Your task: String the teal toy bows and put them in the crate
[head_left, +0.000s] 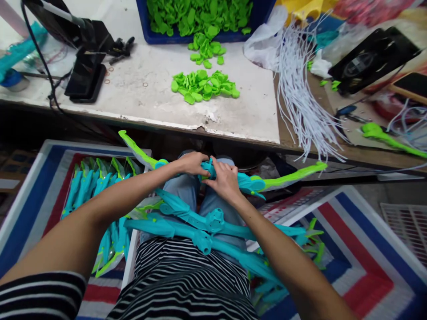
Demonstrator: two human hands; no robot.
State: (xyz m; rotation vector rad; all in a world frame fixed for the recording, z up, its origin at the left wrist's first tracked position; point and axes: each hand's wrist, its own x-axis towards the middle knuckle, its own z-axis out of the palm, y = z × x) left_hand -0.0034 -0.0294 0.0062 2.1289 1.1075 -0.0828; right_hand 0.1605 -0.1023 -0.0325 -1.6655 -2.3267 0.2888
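A toy bow [248,182] with a teal body and lime-green limb tips is held level above my lap. At the left of its middle part, my left hand [192,163] is closed with bent fingers. My right hand [226,178] grips the middle from the other side, thumb and fingers close together. The hands partly hide the bow's centre, so I cannot make out any small part between the fingertips. Two more teal bow bodies lie across my lap below my hands, an upper one [187,213] and a lower one [230,251].
Small green plastic pieces [204,85] lie piled on the worktable [150,106], before a blue bin [145,26] of similar pieces. White cords [296,84] hang over its edge. Striped-lined crates hold bows at left [80,186] and right [320,240].
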